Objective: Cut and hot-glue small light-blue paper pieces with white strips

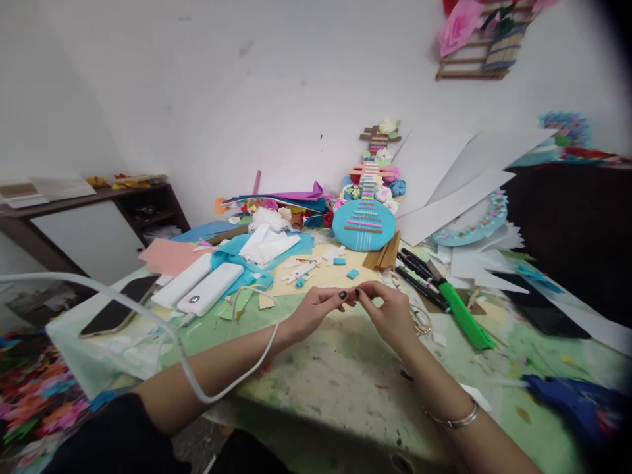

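My left hand (316,311) and my right hand (391,315) meet above the paint-stained green table (340,375), fingertips pinched together around something too small to make out. Both hands hover over the middle of the table, just in front of a pale yellow paper sheet (316,280) with small blue foam pieces (352,274). A white cable (187,368) loops over my left forearm. Scissors (421,322) lie partly hidden behind my right hand.
A blue paper guitar (364,220) leans on the wall. Two white power banks (205,289) and a dark phone (116,309) lie left. Black markers (419,276) and a green-handled cutter (464,315) lie right, with white paper sheets (454,191) and a blue object (577,401).
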Motion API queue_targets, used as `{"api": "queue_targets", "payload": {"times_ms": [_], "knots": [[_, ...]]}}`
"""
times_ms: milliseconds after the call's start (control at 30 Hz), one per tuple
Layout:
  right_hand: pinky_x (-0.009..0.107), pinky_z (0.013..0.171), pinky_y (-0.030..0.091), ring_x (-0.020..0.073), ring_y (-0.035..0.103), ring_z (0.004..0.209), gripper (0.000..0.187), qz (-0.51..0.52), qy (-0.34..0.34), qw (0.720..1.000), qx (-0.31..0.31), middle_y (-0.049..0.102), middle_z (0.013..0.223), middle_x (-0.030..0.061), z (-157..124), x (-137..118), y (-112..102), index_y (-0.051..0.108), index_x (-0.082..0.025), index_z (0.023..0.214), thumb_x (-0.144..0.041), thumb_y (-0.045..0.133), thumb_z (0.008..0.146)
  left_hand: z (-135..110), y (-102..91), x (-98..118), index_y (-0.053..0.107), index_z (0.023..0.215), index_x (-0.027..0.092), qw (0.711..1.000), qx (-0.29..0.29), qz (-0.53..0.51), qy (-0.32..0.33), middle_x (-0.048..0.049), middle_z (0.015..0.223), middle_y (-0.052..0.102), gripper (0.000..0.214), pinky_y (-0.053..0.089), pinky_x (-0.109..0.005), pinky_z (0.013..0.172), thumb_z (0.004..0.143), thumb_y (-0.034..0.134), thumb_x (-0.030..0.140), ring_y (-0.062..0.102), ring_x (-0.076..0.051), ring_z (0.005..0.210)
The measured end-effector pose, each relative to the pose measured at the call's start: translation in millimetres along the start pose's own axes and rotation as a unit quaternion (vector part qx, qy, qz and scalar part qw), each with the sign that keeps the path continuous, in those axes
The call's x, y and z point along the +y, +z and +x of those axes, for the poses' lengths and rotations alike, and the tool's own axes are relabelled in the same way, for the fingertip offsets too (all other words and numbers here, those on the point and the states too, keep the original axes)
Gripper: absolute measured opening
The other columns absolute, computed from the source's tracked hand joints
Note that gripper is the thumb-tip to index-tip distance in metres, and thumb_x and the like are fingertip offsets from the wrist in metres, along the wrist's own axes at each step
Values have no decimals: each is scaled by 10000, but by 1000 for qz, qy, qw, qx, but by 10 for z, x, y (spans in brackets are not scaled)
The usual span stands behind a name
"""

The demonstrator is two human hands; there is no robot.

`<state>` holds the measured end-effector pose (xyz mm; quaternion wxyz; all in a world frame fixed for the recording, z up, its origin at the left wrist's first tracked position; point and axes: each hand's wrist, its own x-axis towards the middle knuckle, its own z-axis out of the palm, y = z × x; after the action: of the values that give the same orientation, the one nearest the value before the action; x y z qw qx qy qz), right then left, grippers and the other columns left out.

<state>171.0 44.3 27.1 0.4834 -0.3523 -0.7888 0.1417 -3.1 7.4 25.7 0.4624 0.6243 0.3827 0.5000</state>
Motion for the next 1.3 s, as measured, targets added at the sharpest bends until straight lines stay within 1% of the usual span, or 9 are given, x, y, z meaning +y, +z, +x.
{"api": "queue_targets", "payload": {"times_ms": [200, 367, 567, 733, 867, 967, 1067, 1167, 1300], "knots": [[268, 663, 484, 155, 654, 678, 130, -25, -65, 997, 25, 722, 768, 34, -9, -62, -16, 671, -177, 830, -166, 541, 832, -60, 45, 9, 679, 1141, 212, 999, -11, 17, 30, -108, 1060, 689, 372, 454, -320, 777, 890, 500, 419, 592, -224, 980], [281, 676, 472, 167, 655, 705, 145, -54, -117, 991, 34, 721, 752, 34, -15, -53, -21, 662, -189, 797, -158, 527, 840, -82, 30, 67, 722, 1059, 212, 996, -2, 72, 49, -92, 992, 705, 369, 454, -310, 771, 872, 518, 457, 607, -214, 917], [283, 648, 427, 160, 590, 655, 113, -90, -124, 988, 22, 663, 664, 16, -20, -79, -38, 624, -192, 729, -140, 551, 798, -85, 20, 96, 733, 1037, 233, 993, -9, 106, 57, -64, 970, 716, 357, 445, -317, 841, 871, 518, 465, 614, -209, 914], [279, 631, 414, 155, 560, 635, 124, -93, -117, 988, 39, 632, 643, 18, -14, -89, -41, 583, -195, 698, -131, 526, 789, -74, 12, 43, 706, 1097, 236, 994, -18, 102, 37, -64, 981, 714, 390, 437, -325, 806, 876, 498, 481, 598, -201, 864], [276, 623, 403, 151, 544, 628, 106, -87, -98, 990, 44, 604, 625, 6, -13, -81, -47, 558, -198, 689, -128, 531, 764, -60, 25, -9, 675, 1150, 224, 1000, -14, 26, 7, -90, 974, 711, 399, 421, -313, 768, 890, 481, 457, 593, -211, 913], [273, 629, 402, 149, 544, 633, 103, -79, -78, 993, 50, 592, 626, -2, -3, -51, -68, 550, -197, 684, -119, 532, 749, -57, 39, -12, 706, 1092, 227, 997, -1, -70, -31, -99, 948, 715, 354, 410, -301, 753, 869, 526, 435, 603, -204, 908], [266, 626, 406, 142, 550, 619, 96, -63, -46, 995, 61, 588, 621, -13, 16, -19, -96, 556, -198, 690, -119, 535, 739, -67, 31, 21, 729, 1034, 217, 989, 15, -133, -71, -108, 944, 715, 329, 402, -295, 744, 843, 566, 428, 608, -197, 885], [262, 622, 421, 141, 568, 613, 83, -41, -36, 997, 51, 603, 623, -16, 25, -17, -98, 577, -201, 717, -139, 537, 754, -80, 9, 53, 730, 1027, 208, 981, 26, -168, -89, -115, 932, 716, 362, 402, -303, 748, 809, 599, 467, 613, -203, 871], [283, 672, 456, 162, 632, 681, 105, -37, -60, 997, 18, 690, 721, 19, 6, -42, -50, 629, -196, 782, -170, 532, 810, -85, 1, 52, 741, 995, 205, 980, 27, -176, -91, -115, 891, 715, 383, 403, -301, 738, 764, 643, 494, 618, -200, 836]]}}
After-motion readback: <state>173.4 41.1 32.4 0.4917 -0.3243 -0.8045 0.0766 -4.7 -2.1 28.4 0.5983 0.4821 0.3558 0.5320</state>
